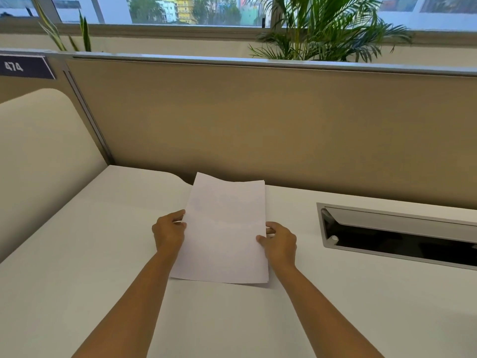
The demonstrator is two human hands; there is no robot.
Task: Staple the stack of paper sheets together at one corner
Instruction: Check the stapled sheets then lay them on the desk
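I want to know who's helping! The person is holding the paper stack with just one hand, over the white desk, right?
Not quite. In the head view both hands hold the paper stack: the left hand on its left edge, the right hand on its right. It is over the white desk.

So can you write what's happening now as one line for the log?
step: holding sheets | left hand: grips left edge | right hand: grips right edge | paper stack: over desk | stapler: not in view

head view | worn on the head | faces forward-down across desk [77, 254] | hands close
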